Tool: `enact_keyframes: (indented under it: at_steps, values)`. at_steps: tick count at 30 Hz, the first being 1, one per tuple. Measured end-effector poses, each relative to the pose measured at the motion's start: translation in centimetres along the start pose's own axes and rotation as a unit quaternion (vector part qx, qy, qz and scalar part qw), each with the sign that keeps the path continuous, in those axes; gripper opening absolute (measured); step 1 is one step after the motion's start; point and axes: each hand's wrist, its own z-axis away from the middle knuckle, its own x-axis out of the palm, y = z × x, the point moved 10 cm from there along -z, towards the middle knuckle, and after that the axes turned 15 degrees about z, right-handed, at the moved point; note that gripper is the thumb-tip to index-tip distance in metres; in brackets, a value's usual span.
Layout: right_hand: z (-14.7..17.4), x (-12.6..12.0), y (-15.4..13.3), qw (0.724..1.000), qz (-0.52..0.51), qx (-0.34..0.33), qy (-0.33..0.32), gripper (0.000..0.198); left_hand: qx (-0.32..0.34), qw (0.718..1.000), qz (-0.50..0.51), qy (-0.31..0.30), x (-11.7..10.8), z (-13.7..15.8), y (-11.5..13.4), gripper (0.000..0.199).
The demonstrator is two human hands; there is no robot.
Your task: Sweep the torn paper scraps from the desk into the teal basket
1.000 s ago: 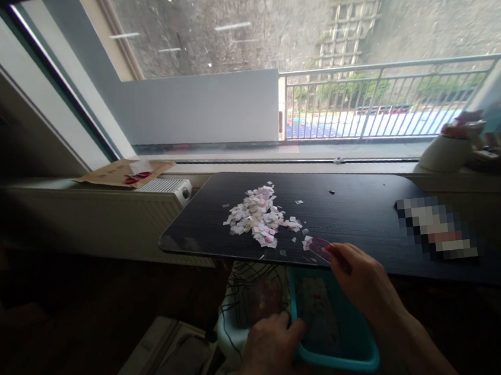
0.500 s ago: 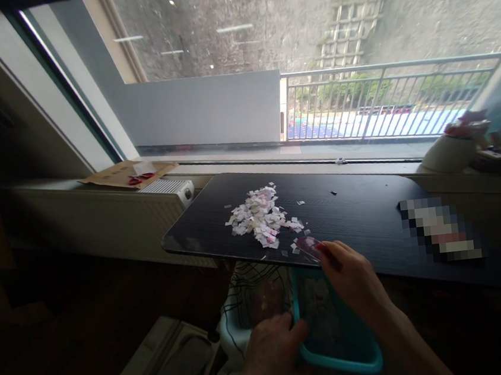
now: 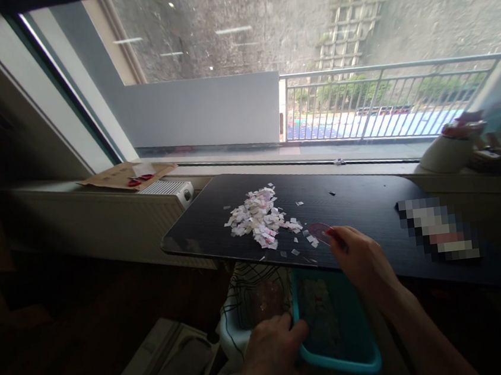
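Observation:
My left hand (image 3: 273, 343) is closed on the left rim of a turquoise plastic bin (image 3: 341, 364), just below the table's front edge. Some pale scraps (image 3: 319, 299) show dimly inside it. Over the table, my right hand (image 3: 365, 254) pinches a thin, translucent pink plastic scraper (image 3: 320, 231). Its blade is low at the tabletop, beside a few small paper scraps (image 3: 312, 242). To the left of the blade lies a heap of cut white and pinkish paper bits (image 3: 257, 215). A few loose bits (image 3: 295, 252) are scattered near the front edge.
The black table (image 3: 350, 201) stands against the window sill. A pixelated item (image 3: 438, 230) lies at its right. Red-handled scissors (image 3: 140, 179) rest on brown paper (image 3: 110, 176) over the radiator (image 3: 165, 190). A stool with a checked cover (image 3: 237, 314) stands below, left of the bin.
My right hand has moved right and slightly away from me with the scraper, from the front edge further onto the table. My left hand stays on the bin's rim.

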Motion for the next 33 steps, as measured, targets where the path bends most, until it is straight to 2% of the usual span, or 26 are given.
enact_keyframes:
  at_steps: [7, 12, 15, 19, 25, 28, 30, 33]
  values:
    - [-0.6, 1.6, -2.1, 0.999, -0.002, -0.029, -0.031, 0.024, 0.007, 1.000, 0.004, 0.014, -0.1, 0.2, -0.3, 0.027]
    - [-0.8, 0.9, -1.0, 1.000, 0.022, -0.005, -0.001, 0.027, 0.016, 1.000, 0.007, 0.019, -0.4, 0.2, 0.1, 0.024]
    - [-1.0, 1.3, -1.2, 0.999, 0.039, -0.014, -0.013, 0.028, 0.018, 1.000, 0.009, 0.015, -0.3, 0.1, 0.2, 0.026]
    - [0.0, 1.8, -2.7, 0.998, -0.016, -0.049, -0.037, 0.026, 0.014, 1.000, 0.002, 0.009, -0.2, 0.0, 0.2, 0.027]
    - [1.9, 1.2, -2.7, 0.998, -0.051, -0.038, -0.006, 0.022, 0.027, 1.000, -0.011, 0.005, 0.1, -0.3, 0.7, 0.027]
    - [2.6, 1.3, -3.4, 0.995, -0.083, -0.059, -0.009, 0.020, 0.026, 0.999, -0.020, 0.001, 0.2, -0.3, 0.8, 0.029]
    - [2.8, 1.3, -3.5, 0.992, -0.103, -0.070, -0.004, 0.020, 0.024, 0.999, -0.026, 0.004, 0.1, -0.3, 0.8, 0.028]
    - [2.3, 1.3, -2.5, 0.995, -0.082, -0.046, 0.026, 0.020, 0.030, 0.999, -0.022, 0.008, -0.1, -0.4, 1.0, 0.027]
